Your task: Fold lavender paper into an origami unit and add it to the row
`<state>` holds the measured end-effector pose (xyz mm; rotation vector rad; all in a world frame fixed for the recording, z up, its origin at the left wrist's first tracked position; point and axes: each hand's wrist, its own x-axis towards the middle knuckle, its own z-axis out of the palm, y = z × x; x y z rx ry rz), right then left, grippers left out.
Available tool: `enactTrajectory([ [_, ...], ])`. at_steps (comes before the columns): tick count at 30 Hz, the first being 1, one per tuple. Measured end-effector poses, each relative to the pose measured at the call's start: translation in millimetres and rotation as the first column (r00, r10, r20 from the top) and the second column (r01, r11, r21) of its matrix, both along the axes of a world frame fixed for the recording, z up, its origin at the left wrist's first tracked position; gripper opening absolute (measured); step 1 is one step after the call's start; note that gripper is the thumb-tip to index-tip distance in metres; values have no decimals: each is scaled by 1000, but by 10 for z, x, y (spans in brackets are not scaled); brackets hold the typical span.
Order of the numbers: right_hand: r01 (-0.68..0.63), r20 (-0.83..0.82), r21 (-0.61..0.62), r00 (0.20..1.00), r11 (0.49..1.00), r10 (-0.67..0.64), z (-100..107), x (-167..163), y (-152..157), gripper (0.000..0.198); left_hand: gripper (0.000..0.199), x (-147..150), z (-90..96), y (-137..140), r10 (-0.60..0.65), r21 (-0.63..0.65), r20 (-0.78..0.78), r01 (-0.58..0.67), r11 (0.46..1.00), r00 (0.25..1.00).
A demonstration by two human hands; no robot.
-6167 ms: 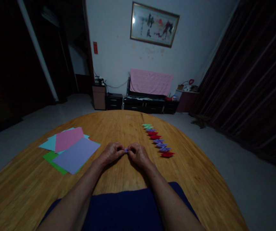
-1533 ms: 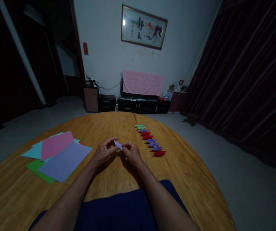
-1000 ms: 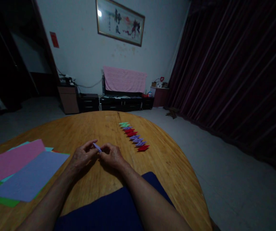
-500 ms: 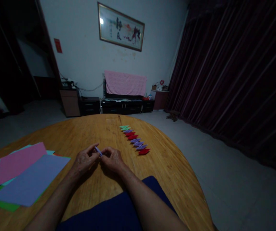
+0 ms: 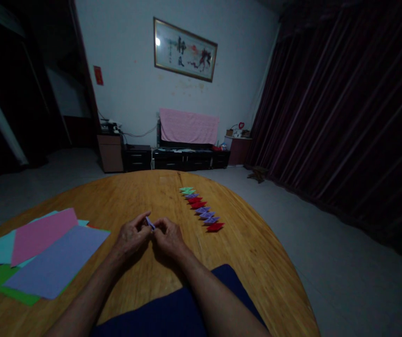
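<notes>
A small folded piece of purple paper (image 5: 150, 223) is pinched between my two hands, just above the wooden table (image 5: 144, 192). My left hand (image 5: 134, 236) grips its left end, with the index finger raised along it. My right hand (image 5: 168, 238) holds the other end between thumb and fingers; parts of the fold are hidden behind the fingertips. To the right, a slanting row of folded paper boats runs away from me: a red boat (image 5: 215, 227) nearest, then purple boats (image 5: 206, 215), red ones (image 5: 198, 205), and green ones (image 5: 187, 190) farthest.
Loose sheets lie at the table's left: a purple sheet (image 5: 58, 262), a pink sheet (image 5: 44, 236), a green sheet (image 5: 7, 283) and light blue ones. Dark blue cloth (image 5: 158, 313) lies below my forearms. Beyond the table stands a low black cabinet (image 5: 186, 160) under a pink towel (image 5: 188, 126).
The whole view has shifted slightly, so everything sits a little farther right and lower. Both hands keep their hold on the folded purple paper, with barely any finger movement.
</notes>
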<state>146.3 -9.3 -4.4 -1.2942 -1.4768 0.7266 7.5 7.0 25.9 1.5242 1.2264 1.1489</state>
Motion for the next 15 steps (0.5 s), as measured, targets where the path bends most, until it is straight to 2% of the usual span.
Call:
enactTrajectory([
  [4,16,121,74,992,997,-25,1,-17,-47,16,67,10,-115,70,7,47,-72,-4,999,997],
  [7,26,184,127,982,992,-49,10,-31,-59,15,66,0,-188,130,33,116,-136,-17,993,990],
  [11,35,204,182,976,983,-72,8,-47,-52,14,56,5,-240,161,51,160,-209,-17,987,977],
  [15,39,196,179,978,983,-74,7,-56,-42,14,54,24,-260,163,72,203,-247,-21,979,966],
])
